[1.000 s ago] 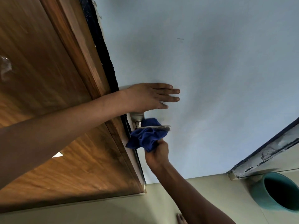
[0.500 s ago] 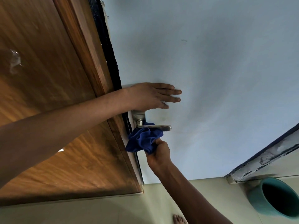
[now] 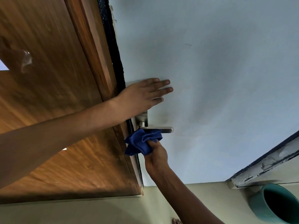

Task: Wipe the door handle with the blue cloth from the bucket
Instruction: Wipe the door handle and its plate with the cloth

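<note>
A silver lever door handle (image 3: pixel 165 129) juts from its metal plate (image 3: pixel 143 118) on the pale blue door (image 3: pixel 210 78). My right hand (image 3: pixel 155 157) grips a bunched blue cloth (image 3: pixel 141 142) pressed against the underside of the lever, near its neck. My left hand (image 3: pixel 144 96) lies flat on the door just above the plate, fingers spread, holding nothing. The teal bucket (image 3: pixel 258 206) stands on the floor at the lower right, its inside dark.
A wooden door frame and panel (image 3: pixel 56 110) fill the left side, with a dark gap along the door's edge. A chipped white frame (image 3: pixel 262 167) runs at the right. The floor (image 3: pixel 113 210) is pale green; my toes (image 3: pixel 176 221) show at the bottom.
The blue cloth has slid down from over the lever to beneath it, baring more of the handle and plate. My left hand stays flat on the door.
</note>
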